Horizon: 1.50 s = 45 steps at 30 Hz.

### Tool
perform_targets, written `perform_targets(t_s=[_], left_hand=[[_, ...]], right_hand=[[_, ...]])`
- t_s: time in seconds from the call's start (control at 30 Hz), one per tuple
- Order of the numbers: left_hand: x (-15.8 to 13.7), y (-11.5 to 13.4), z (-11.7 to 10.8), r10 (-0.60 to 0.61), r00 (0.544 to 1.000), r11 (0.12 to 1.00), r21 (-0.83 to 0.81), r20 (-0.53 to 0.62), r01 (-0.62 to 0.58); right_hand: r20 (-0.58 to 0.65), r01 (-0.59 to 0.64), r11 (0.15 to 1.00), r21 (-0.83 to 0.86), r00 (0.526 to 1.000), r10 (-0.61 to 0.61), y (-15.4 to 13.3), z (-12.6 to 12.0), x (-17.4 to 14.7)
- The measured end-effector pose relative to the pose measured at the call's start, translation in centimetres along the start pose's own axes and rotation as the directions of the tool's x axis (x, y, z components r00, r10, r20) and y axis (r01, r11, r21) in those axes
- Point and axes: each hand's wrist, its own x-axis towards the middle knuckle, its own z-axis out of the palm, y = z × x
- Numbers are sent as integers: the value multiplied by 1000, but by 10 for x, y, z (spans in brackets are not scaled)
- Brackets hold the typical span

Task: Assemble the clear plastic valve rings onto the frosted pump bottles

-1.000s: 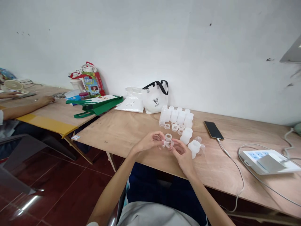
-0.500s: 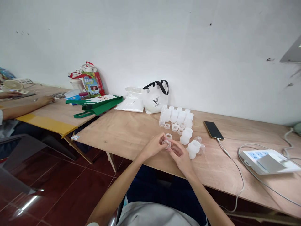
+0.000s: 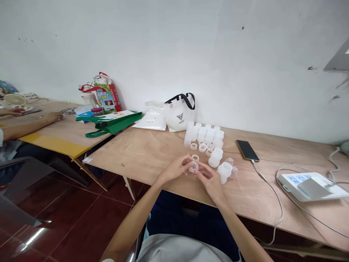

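Observation:
Between my two hands is a small translucent plastic ring point(image 3: 193, 167), gripped from both sides. My left hand point(image 3: 177, 168) pinches its left edge with thumb and fingers, and my right hand point(image 3: 209, 181) has its fingertips on the right edge. Just beyond my fingers a similar ring point(image 3: 195, 158) lies on the wooden table point(image 3: 141, 156). Several more loose rings point(image 3: 202, 147) lie farther back, in front of a group of frosted white bottles point(image 3: 209, 134). Right of my hands stand two more such bottles, one upright point(image 3: 215, 157) and one tilted point(image 3: 225, 172) beside clear domed caps point(image 3: 233, 172).
At the back are a white tote bag point(image 3: 179, 115) and a white plastic pouch point(image 3: 152, 118). To the right lie a charging phone point(image 3: 248, 150), its cable and a white device point(image 3: 311, 186). Another person's arm point(image 3: 32, 123) rests on the left table, near a green bag point(image 3: 117, 123).
My fingers have shifted slightly around the ring, and the ring now faces up more openly. My left hand has loosened a little; the other things stay where they were.

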Motion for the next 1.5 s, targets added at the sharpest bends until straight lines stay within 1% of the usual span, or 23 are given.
perform_targets(t_s=[0.1,0.2,0.27,0.33,0.4,0.5,0.6,0.7,0.8,0.97,1.03,1.17,1.27,1.37,1.5], left_hand=[[2,-7,3,19,999,998,62,-44,-16],[3,-12,5,20,996,982,190,-86,-3],[3,-11,7,30,992,958,286,-123,6],[3,-8,10,46,986,940,341,-162,12],[3,-2,12,61,982,941,340,-181,4],[2,6,14,90,980,965,260,-179,-41],[2,5,12,112,975,977,201,-194,-72],[3,-1,8,107,978,977,202,-177,-71],[2,-2,5,97,984,977,202,-149,-66],[-1,6,5,74,987,980,192,-140,-46],[-2,7,6,89,987,970,237,-131,-56],[-2,4,7,161,983,925,360,-88,-119],[-1,2,4,179,982,920,363,-60,-145],[-1,2,-1,161,987,927,347,-22,-144],[1,-2,0,163,985,907,400,-47,-131]], right_hand=[[-4,26,999,-37,1000,-26,1,0,-1],[-2,70,992,-105,998,-70,1,2,-2],[-7,86,984,-157,996,-88,1,2,-2],[-14,79,985,-157,997,-82,1,2,-2],[-15,59,994,-88,998,-60,1,2,-1],[-22,24,998,50,1000,-23,2,0,1],[-24,-22,994,106,999,25,2,-1,2],[2,-54,994,97,999,54,4,-1,2],[42,-56,995,88,998,53,4,0,2],[8,-61,993,98,998,61,6,-1,3],[19,-65,994,84,998,64,7,-1,3],[34,-33,999,-9,999,33,7,0,1],[19,-21,996,-82,1000,23,5,1,-1],[26,-40,994,-98,999,43,6,1,-2],[32,-29,992,-126,999,33,9,0,-2]])
